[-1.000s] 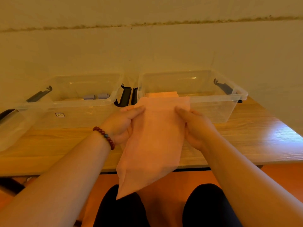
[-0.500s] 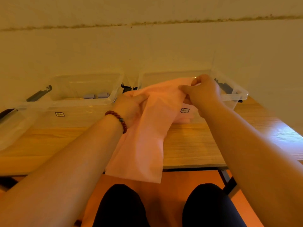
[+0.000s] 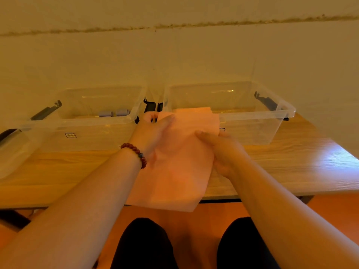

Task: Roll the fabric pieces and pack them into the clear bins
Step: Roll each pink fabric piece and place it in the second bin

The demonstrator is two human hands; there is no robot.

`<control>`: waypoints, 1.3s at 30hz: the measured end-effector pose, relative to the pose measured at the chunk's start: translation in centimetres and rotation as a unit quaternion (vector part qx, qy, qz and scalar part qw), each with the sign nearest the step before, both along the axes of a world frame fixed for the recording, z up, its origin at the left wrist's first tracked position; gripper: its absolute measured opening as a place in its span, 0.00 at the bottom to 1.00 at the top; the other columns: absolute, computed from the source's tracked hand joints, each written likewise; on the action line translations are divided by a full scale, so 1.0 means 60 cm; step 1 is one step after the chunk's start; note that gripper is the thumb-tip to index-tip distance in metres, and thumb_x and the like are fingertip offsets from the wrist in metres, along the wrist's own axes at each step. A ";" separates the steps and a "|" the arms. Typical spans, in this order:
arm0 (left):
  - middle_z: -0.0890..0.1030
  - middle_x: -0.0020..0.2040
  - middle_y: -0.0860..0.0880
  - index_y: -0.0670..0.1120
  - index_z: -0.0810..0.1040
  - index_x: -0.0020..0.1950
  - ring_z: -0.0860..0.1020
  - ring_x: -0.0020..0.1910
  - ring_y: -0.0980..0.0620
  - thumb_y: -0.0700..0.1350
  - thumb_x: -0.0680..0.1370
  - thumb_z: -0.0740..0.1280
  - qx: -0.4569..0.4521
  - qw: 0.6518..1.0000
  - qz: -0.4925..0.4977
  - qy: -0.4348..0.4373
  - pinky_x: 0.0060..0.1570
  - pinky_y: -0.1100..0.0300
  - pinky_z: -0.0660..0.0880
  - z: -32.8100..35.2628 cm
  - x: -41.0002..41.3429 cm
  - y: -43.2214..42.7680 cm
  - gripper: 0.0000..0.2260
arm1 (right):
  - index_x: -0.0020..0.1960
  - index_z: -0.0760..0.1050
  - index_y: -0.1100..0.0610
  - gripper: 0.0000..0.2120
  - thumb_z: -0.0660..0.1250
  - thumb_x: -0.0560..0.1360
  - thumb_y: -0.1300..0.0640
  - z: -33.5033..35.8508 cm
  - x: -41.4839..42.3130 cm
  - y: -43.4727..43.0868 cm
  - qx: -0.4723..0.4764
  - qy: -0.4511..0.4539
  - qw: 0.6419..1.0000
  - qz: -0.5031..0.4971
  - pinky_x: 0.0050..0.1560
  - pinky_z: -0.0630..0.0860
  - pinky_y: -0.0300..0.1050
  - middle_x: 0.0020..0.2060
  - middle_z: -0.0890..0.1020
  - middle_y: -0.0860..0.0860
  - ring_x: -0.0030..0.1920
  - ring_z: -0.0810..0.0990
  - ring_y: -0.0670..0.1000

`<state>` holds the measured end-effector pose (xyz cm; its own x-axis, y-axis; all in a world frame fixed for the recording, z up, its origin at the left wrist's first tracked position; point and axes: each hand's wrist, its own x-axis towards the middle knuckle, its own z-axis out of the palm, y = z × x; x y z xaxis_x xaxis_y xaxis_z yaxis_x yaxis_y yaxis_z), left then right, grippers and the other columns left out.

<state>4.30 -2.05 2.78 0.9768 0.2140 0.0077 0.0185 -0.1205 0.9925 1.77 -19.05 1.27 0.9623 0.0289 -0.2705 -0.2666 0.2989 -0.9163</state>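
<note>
A pink fabric piece [image 3: 180, 166] hangs folded lengthwise between my hands, its lower edge past the table's front edge. My left hand [image 3: 153, 136] grips its upper left side, thumb over the cloth. My right hand [image 3: 221, 150] pinches the right edge lower down. Behind the cloth stand two clear bins side by side: the left bin [image 3: 93, 131] holds two small grey-blue rolls [image 3: 114, 113] at its back, and the right bin [image 3: 272, 121] has more pink fabric [image 3: 194, 109] showing at its near left corner.
The bins sit on a wooden table [image 3: 291, 164] against a plain wall. Black latch handles [image 3: 266, 100] stick out at the bins' ends and between them. A third clear container [image 3: 11, 150] is at the far left. My knees are below the table edge.
The cloth was lifted toward the right bin, then came back down. My right hand dropped from the bin's rim to the cloth's right edge, and the fabric now hangs narrower and folded.
</note>
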 end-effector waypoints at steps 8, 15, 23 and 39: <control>0.82 0.55 0.51 0.50 0.77 0.61 0.80 0.56 0.51 0.62 0.64 0.71 -0.011 0.973 -0.205 0.103 0.58 0.52 0.76 -0.035 -0.042 0.006 0.29 | 0.61 0.75 0.63 0.12 0.61 0.79 0.64 0.072 0.017 -0.019 0.117 -0.090 0.989 0.017 0.36 0.82 0.48 0.42 0.83 0.56 0.39 0.84 0.52; 0.83 0.55 0.51 0.47 0.79 0.60 0.81 0.55 0.53 0.49 0.74 0.68 -0.074 0.974 -0.212 0.041 0.54 0.59 0.77 -0.011 -0.028 -0.011 0.15 | 0.57 0.74 0.62 0.09 0.58 0.79 0.65 0.097 0.014 -0.028 0.177 -0.099 0.977 0.062 0.31 0.80 0.46 0.36 0.81 0.57 0.33 0.82 0.53; 0.82 0.44 0.48 0.45 0.80 0.49 0.79 0.45 0.51 0.44 0.76 0.65 -0.160 0.955 -0.240 0.066 0.49 0.56 0.78 0.002 -0.036 -0.025 0.06 | 0.67 0.71 0.59 0.21 0.61 0.75 0.68 0.110 0.032 -0.043 0.103 -0.097 0.988 0.059 0.43 0.78 0.50 0.44 0.77 0.58 0.45 0.77 0.55; 0.75 0.36 0.51 0.47 0.76 0.42 0.72 0.34 0.54 0.52 0.75 0.69 0.089 0.994 0.055 -0.032 0.37 0.58 0.73 0.014 0.007 -0.030 0.09 | 0.48 0.71 0.52 0.17 0.71 0.72 0.40 0.025 0.019 -0.038 -0.257 -0.120 0.937 -0.204 0.45 0.82 0.56 0.43 0.80 0.52 0.45 0.82 0.55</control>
